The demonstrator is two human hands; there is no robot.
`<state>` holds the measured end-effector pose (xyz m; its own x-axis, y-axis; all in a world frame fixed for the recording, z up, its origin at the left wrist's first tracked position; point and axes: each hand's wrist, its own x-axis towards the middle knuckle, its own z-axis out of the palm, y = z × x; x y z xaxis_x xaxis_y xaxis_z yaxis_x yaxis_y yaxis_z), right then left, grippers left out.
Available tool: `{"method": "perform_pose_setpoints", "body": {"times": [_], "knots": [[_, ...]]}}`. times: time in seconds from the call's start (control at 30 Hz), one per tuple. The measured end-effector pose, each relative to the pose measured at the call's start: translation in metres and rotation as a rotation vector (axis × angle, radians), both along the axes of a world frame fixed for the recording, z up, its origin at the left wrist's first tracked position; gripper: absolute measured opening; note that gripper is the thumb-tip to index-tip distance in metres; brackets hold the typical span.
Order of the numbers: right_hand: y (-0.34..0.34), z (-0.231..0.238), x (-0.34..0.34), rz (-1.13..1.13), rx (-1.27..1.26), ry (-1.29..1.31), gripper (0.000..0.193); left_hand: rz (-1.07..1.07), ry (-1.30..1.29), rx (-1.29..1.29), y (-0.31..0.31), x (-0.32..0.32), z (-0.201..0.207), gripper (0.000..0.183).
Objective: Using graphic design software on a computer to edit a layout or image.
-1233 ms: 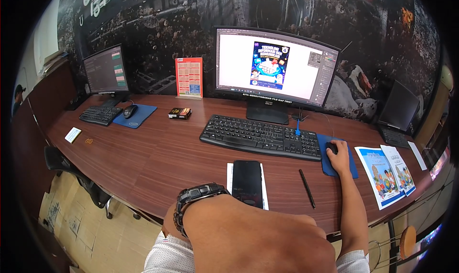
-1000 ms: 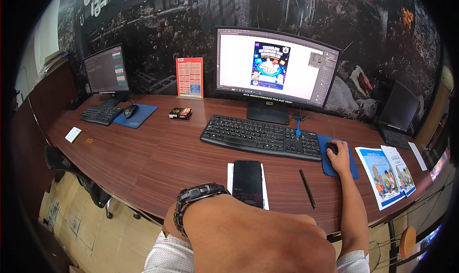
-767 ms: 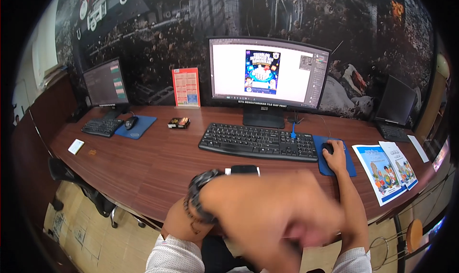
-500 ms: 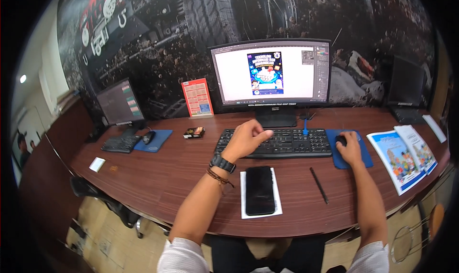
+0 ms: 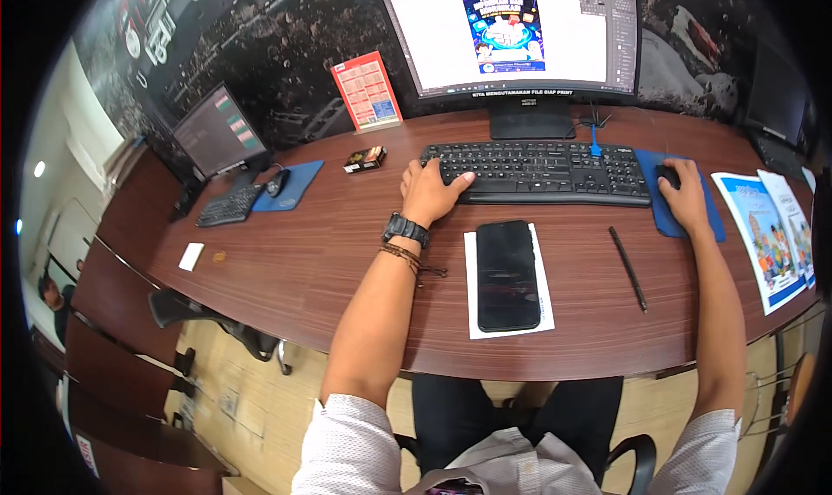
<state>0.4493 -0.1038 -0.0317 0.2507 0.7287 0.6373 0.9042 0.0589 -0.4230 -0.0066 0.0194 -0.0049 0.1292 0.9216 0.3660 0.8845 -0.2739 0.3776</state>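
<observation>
Left hand (image 5: 429, 192): at the left end of the keyboard (image 5: 546, 172), fingers loosely spread, thumb out over the front edge, grasping nothing; whether any key is pressed cannot be told from this angle. Watch (image 5: 406, 229) at its wrist.

Right hand (image 5: 687, 198): curled over the mouse (image 5: 667, 176), gripping it lightly, on a blue pad (image 5: 666, 221) just right of the keyboard.

Keyboard: black, lying flat on the desk (image 5: 312, 261), in front of the lit monitor (image 5: 589, 44), which shows a blue cover design on white.

Phone (image 5: 508, 278): black, dark-screened, lying on white paper (image 5: 544, 291), between the forearms.

Pen (image 5: 628, 270): black, slanting, between phone and right forearm.

Booklets (image 5: 767, 235): blue and white, right of the right forearm.

Calendar (image 5: 366, 87): red-bordered, standing left of the monitor.

Box (image 5: 365, 159): small, dark, near the keyboard's left end.
</observation>
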Motion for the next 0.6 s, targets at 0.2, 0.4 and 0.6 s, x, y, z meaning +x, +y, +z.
{"method": "perform_pose_setpoints", "body": {"times": [0.2,0.4,0.6], "knots": [[-0.002,0.002,-0.004,0.0,0.003,-0.024,0.034,0.026,-0.023,0.131,-0.007,-0.001,-0.002,0.028],[-0.005,0.005,-0.004,-0.017,-0.016,-0.011,0.036,0.077,-0.011,0.119,-0.008,0.001,-0.002,0.026],[-0.008,0.01,-0.008,-0.025,-0.033,0.0,0.038,0.074,-0.035,0.116,-0.007,0.001,-0.001,0.027]]}}
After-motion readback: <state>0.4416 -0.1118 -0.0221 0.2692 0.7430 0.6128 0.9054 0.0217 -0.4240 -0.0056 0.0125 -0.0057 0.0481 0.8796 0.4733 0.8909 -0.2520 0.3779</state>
